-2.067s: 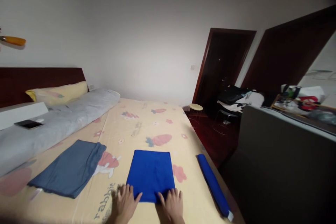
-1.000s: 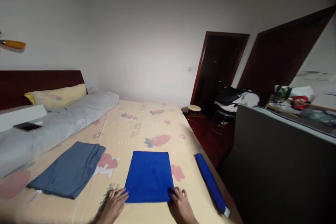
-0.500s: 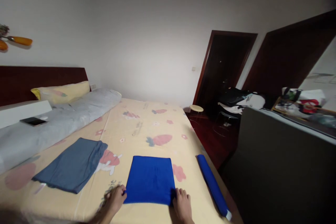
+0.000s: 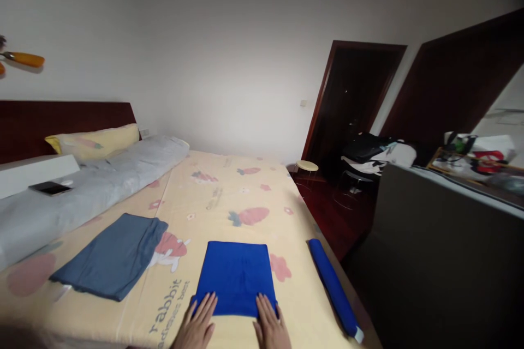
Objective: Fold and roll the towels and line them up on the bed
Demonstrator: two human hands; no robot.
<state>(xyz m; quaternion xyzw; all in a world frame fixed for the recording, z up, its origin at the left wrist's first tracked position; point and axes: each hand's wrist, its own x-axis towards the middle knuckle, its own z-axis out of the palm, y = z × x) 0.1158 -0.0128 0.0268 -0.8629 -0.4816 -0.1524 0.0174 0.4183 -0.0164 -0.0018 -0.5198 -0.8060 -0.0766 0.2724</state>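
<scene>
Here, blue towel [image 4: 235, 277], seemingly under both hands [image 4: 235, 324]

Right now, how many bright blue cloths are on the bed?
2: a folded one under both hands, and a rolled one along the bed's right edge.

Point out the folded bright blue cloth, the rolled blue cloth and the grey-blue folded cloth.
Folded bright blue cloth [image 4: 236, 275], head view, middle of its top face.
Rolled blue cloth [image 4: 332, 283], head view, mid-length of the roll.
Grey-blue folded cloth [image 4: 110, 256], head view, centre of its surface.
</scene>
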